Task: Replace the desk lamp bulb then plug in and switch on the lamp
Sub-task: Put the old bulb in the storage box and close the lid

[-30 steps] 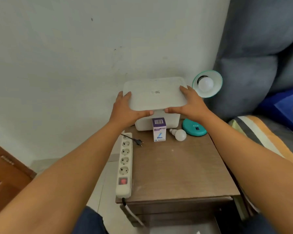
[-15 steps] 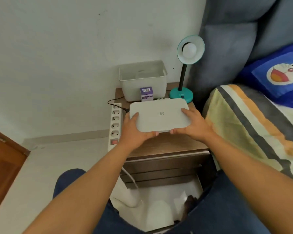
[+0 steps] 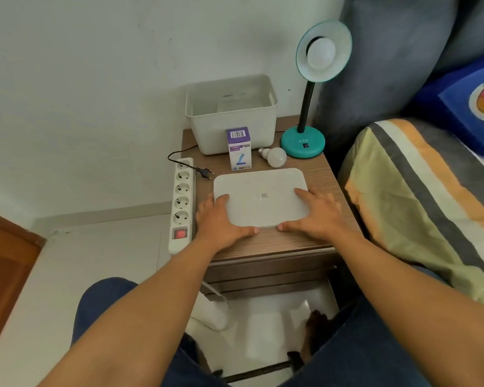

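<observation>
A teal desk lamp (image 3: 303,142) stands at the back right of the wooden bedside table (image 3: 327,174), with a white bulb (image 3: 320,53) in its shade. A loose white bulb (image 3: 274,156) lies beside the lamp's base, next to a purple bulb box (image 3: 238,149). The lamp's black plug (image 3: 205,172) lies unplugged by the white power strip (image 3: 182,202). A flat white lid (image 3: 260,195) rests on the table's front. My left hand (image 3: 221,222) and my right hand (image 3: 316,213) hold its near corners.
An open white bin (image 3: 229,118) stands at the back of the table against the wall. A bed with a striped cover (image 3: 419,191) and a grey headboard is on the right. A wooden door (image 3: 6,263) is at the left.
Both hands lifted the lid off the white bin, carried it toward me and lowered it flat onto the table's front. The view tilted downward.
</observation>
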